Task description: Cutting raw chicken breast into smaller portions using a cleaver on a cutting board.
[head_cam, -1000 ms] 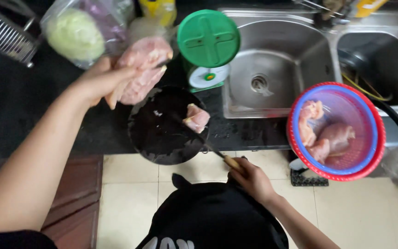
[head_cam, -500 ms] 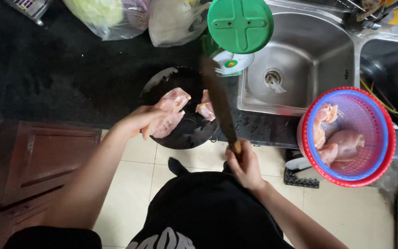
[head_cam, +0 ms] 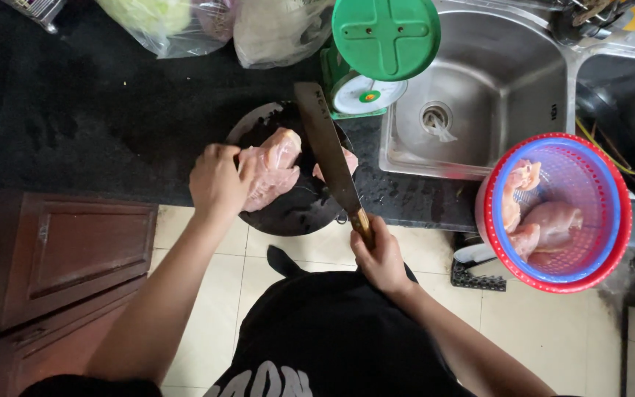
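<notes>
I look straight down at a dark desk (head_cam: 75, 125) beside a steel sink (head_cam: 494, 95). My left hand (head_cam: 218, 180) presses its closed grip onto a pale raw chicken piece (head_cam: 273, 165) lying on a round black board (head_cam: 295, 206) at the desk's near edge. My right hand (head_cam: 380, 254) has its grip wrapped tight around the wooden handle of a cleaver (head_cam: 328, 158). The blade runs away from me, its long axis nearly straight ahead, just right of the chicken piece and close beside it; a smaller scrap of meat (head_cam: 347, 162) shows past the blade. The left hand is nearer the meat. To the right, more chicken sits in a red and blue basket (head_cam: 615, 220). A green scale (head_cam: 384, 44) stands behind the board.
</notes>
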